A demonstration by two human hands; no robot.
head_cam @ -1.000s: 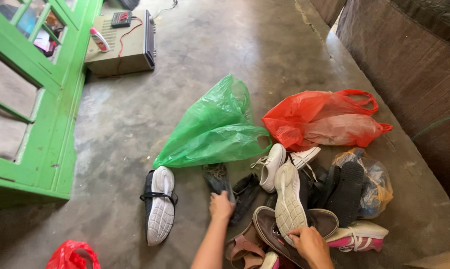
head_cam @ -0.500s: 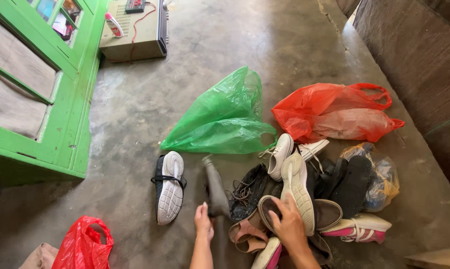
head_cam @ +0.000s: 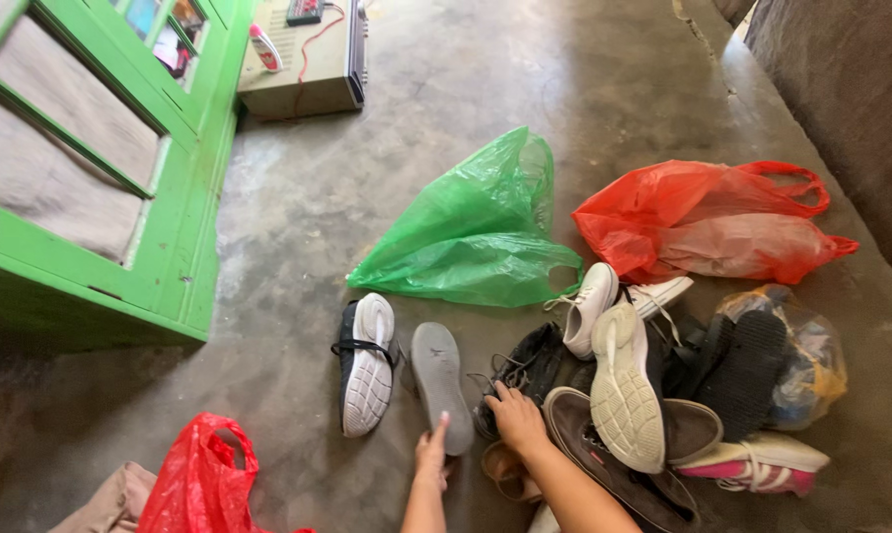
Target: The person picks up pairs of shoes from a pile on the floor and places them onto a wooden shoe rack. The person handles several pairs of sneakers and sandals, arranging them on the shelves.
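A dark shoe with a grey sole (head_cam: 440,383) lies sole-up on the concrete floor. My left hand (head_cam: 432,455) touches its near end with the fingertips. Just to its left lies a black shoe with a white sole (head_cam: 366,361), also sole-up. My right hand (head_cam: 514,417) rests fingers spread on a black laced shoe (head_cam: 528,362) at the left edge of a pile of shoes (head_cam: 663,395). The pile holds white sneakers, a brown slip-on, black sandals and a pink and white sneaker.
A green plastic bag (head_cam: 476,232) and a red plastic bag (head_cam: 707,222) lie beyond the pile. A clear bag of items (head_cam: 811,350) sits at the right. A green wooden frame (head_cam: 101,178) stands at left, a beige box device (head_cam: 303,59) behind it, another red bag (head_cam: 194,474) near me.
The dark shoe has been moved left out of the pile and laid sole-up beside the white-soled shoe. My right hand moved from the brown shoe to the black laced shoe. The view shifted.
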